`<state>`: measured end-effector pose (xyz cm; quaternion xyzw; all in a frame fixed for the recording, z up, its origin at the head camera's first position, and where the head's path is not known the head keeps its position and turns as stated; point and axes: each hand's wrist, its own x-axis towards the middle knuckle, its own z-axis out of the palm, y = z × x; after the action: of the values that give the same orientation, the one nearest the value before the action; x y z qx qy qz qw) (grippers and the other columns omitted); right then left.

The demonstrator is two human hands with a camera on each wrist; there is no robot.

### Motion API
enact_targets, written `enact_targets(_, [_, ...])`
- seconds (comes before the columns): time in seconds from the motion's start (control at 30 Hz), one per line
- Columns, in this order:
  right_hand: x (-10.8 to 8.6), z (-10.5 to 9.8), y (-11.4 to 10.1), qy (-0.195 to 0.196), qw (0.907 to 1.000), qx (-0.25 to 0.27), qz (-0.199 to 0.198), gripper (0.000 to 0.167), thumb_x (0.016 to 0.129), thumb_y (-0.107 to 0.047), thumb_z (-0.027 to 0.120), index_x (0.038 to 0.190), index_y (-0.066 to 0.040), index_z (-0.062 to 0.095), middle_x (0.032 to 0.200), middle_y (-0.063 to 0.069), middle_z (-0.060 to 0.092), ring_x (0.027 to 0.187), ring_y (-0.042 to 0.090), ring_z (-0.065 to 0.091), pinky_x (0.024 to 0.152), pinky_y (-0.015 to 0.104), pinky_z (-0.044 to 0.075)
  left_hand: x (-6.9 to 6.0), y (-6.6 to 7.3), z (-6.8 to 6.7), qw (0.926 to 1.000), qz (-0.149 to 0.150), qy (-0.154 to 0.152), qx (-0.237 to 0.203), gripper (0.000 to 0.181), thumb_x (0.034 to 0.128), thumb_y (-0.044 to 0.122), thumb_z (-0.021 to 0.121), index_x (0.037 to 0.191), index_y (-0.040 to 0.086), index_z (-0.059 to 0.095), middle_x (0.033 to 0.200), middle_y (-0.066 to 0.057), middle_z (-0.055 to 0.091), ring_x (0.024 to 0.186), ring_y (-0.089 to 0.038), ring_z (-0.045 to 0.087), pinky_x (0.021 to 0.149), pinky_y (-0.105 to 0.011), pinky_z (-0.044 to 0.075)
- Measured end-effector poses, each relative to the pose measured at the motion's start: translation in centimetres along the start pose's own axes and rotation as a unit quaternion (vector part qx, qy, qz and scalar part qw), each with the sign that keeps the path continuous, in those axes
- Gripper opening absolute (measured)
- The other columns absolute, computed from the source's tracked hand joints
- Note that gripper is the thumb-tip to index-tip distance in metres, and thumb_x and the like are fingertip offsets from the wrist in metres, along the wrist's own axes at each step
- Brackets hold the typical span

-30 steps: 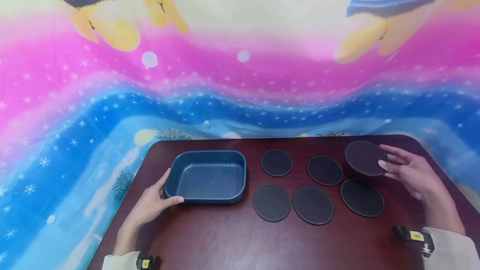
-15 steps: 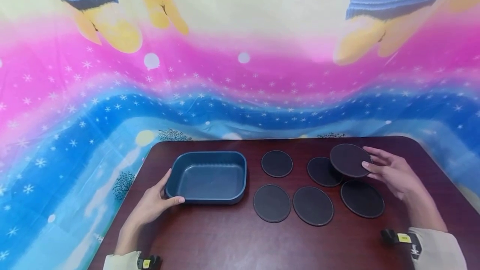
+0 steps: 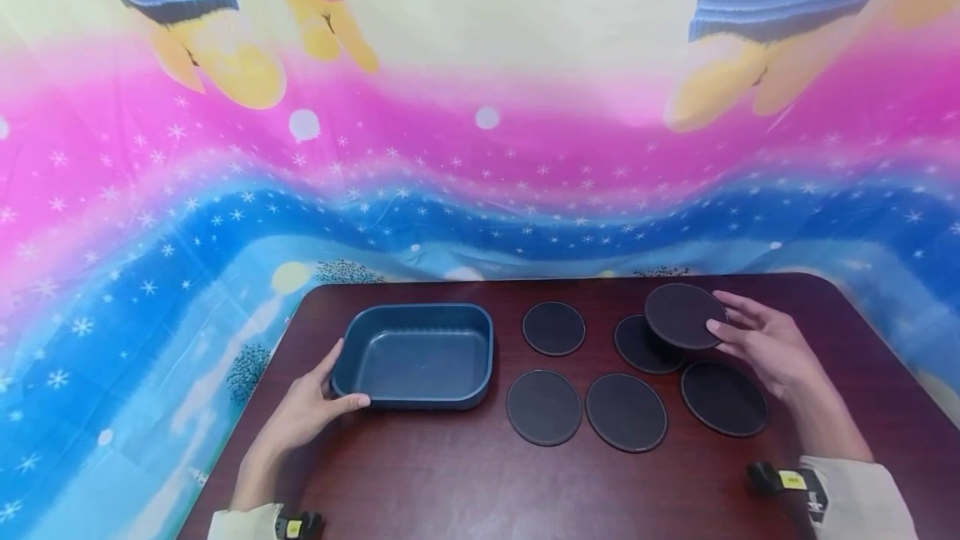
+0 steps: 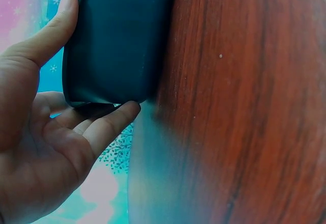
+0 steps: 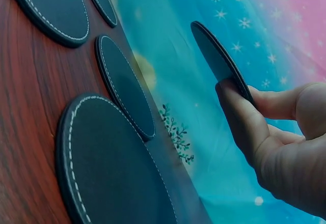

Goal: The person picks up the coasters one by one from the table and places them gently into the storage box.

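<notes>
A dark blue-green rectangular tray (image 3: pixel 423 361) sits at the table's left. My left hand (image 3: pixel 300 407) grips its left end, thumb on the near rim; in the left wrist view the left hand (image 4: pixel 56 127) has its thumb on the rim and fingers at the corner of the tray (image 4: pixel 117 35). My right hand (image 3: pixel 776 348) pinches a round black coaster (image 3: pixel 686 316) above the table, partly covering another coaster (image 3: pixel 645 346). From the right wrist view, the right hand (image 5: pixel 275 132) holds the coaster (image 5: pixel 219 56) by its edge between thumb and fingers.
Other round black coasters lie flat on the dark red table (image 3: pixel 480 482): one behind (image 3: pixel 553 328), two in front (image 3: pixel 543 407) (image 3: pixel 626 412), and one at the right (image 3: pixel 723 397). A patterned cloth (image 3: pixel 465 157) hangs behind the table.
My right hand has moved left with the held coaster, which now overhangs a coaster in the back row. The left hand and the tray have stayed in place.
</notes>
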<state>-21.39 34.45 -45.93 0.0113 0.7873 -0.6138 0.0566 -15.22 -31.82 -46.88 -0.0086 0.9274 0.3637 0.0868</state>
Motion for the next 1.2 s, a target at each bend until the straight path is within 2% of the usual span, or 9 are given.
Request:
enact_targets(0.2, [-0.2,0.5,-0.4,-0.007,0.9999,-0.009,0.001,0.080,0.108,-0.026,0.067,0.172,-0.006,0.022,0.170,0.045,0.008,0.102,-0.019,0.061,0.084,0.018,0.062,0.0,-0.1,0.0,1.0000,0.000,0.001,0.003,0.114,0.0931,0.047,0.083,0.175,0.019,0.010,0.071,0.001,0.048,0.070,-0.013,0.048,0.067,-0.029,0.042])
enact_targets(0.33, [-0.5,1.0,-0.8,-0.015,0.9999,-0.005,-0.001,0.080,0.108,-0.025,0.067,0.172,-0.006,0.023,0.170,0.045,0.008,0.103,-0.020,0.061,0.085,0.020,0.062,-0.2,-0.2,0.0,0.9999,0.006,0.001,0.009,0.113,0.0933,0.048,0.083,0.175,0.016,0.012,0.104,-0.014,0.074,0.094,-0.017,0.064,0.075,-0.031,0.046])
enact_targets(0.37, [-0.6,1.1,-1.0,-0.017,0.9998,-0.005,-0.002,0.079,0.108,-0.025,0.067,0.172,-0.006,0.023,0.171,0.044,0.008,0.104,-0.020,0.060,0.085,0.020,0.062,-0.2,-0.3,0.0,1.0000,0.003,-0.002,0.006,0.113,0.0933,0.048,0.083,0.175,0.018,0.011,0.100,-0.016,0.073,0.089,-0.019,0.063,0.073,-0.031,0.045])
enact_targets(0.43, [-0.7,1.5,-1.3,-0.020,0.9998,-0.004,-0.005,0.078,0.108,-0.023,0.067,0.171,-0.006,0.024,0.171,0.044,0.009,0.104,-0.021,0.059,0.085,0.019,0.062,-0.2,-0.4,0.0,1.0000,0.006,0.000,0.006,0.112,0.0933,0.048,0.083,0.175,0.017,0.013,0.119,-0.018,0.076,0.097,-0.018,0.067,0.074,-0.030,0.047])
enact_targets(0.5, [-0.7,1.8,-1.6,-0.023,0.9997,-0.008,-0.007,0.078,0.109,-0.023,0.067,0.171,-0.006,0.024,0.171,0.043,0.010,0.104,-0.022,0.058,0.085,0.018,0.061,-0.2,-0.4,-0.1,1.0000,0.004,-0.001,0.003,0.112,0.0934,0.048,0.083,0.175,0.017,0.012,0.114,-0.014,0.077,0.096,-0.018,0.066,0.073,-0.030,0.047])
enact_targets(0.6, [-0.6,2.1,-1.9,-0.028,0.9995,-0.014,-0.007,0.078,0.108,-0.023,0.067,0.171,-0.006,0.024,0.172,0.042,0.013,0.105,-0.021,0.059,0.086,0.017,0.061,-0.3,-0.5,-0.2,1.0000,-0.001,-0.003,0.000,0.112,0.0936,0.047,0.083,0.175,0.018,0.011,0.092,-0.005,0.072,0.086,-0.014,0.063,0.071,-0.028,0.045])
enact_targets(0.7, [-0.6,2.3,-2.2,-0.030,0.9995,-0.013,-0.004,0.080,0.108,-0.026,0.068,0.172,-0.006,0.024,0.172,0.041,0.015,0.105,-0.019,0.062,0.086,0.016,0.060,-0.3,-0.5,-0.3,1.0000,-0.005,-0.005,-0.006,0.113,0.0937,0.047,0.083,0.175,0.020,0.010,0.069,0.003,0.046,0.065,-0.010,0.043,0.061,-0.027,0.039])
enact_targets(0.8, [-0.6,2.5,-2.4,-0.031,0.9994,-0.011,-0.004,0.081,0.108,-0.028,0.068,0.171,-0.006,0.024,0.172,0.040,0.016,0.105,-0.017,0.063,0.087,0.016,0.060,-0.3,-0.4,-0.3,0.9999,-0.001,-0.005,-0.010,0.113,0.0937,0.046,0.083,0.175,0.020,0.009,0.066,0.004,0.032,0.057,-0.010,0.028,0.054,-0.027,0.033])
enact_targets(1.2, [-1.1,3.9,-2.7,-0.039,0.9992,-0.002,-0.007,0.079,0.107,-0.025,0.069,0.170,-0.004,0.026,0.172,0.039,0.019,0.105,-0.013,0.065,0.086,0.019,0.061,-0.1,-0.2,0.0,1.0000,0.000,-0.004,-0.009,0.113,0.0932,0.047,0.083,0.175,0.020,0.010,0.066,0.004,0.032,0.057,-0.011,0.028,0.053,-0.027,0.032])
